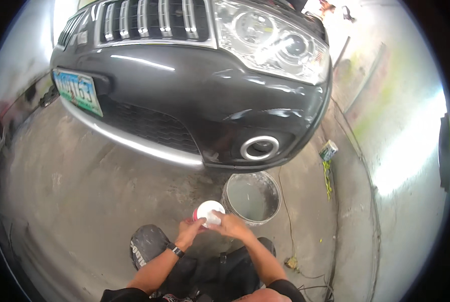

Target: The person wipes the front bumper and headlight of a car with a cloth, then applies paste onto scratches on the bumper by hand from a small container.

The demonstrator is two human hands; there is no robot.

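Note:
A small round tub [209, 208] with a white top and a red side is held above my knees, close to the bucket's near-left rim. My left hand [188, 232] grips it from the left and below, fingers wrapped round the red side. My right hand [232, 226] is closed at its right side, with the fingertips over the white top. Whether that top is a lid or the contents is too small to tell. The bucket [277, 206] of cloudy greyish water stands beside the tub, under the car's front corner.
A dark car bumper [194, 80] with headlight and round fog lamp spans the space ahead. A can [328, 150] and a yellow-green strap [327, 178] lie to the right by the wall [411, 126]. A thin cord [287, 216] runs over the concrete floor [94, 201].

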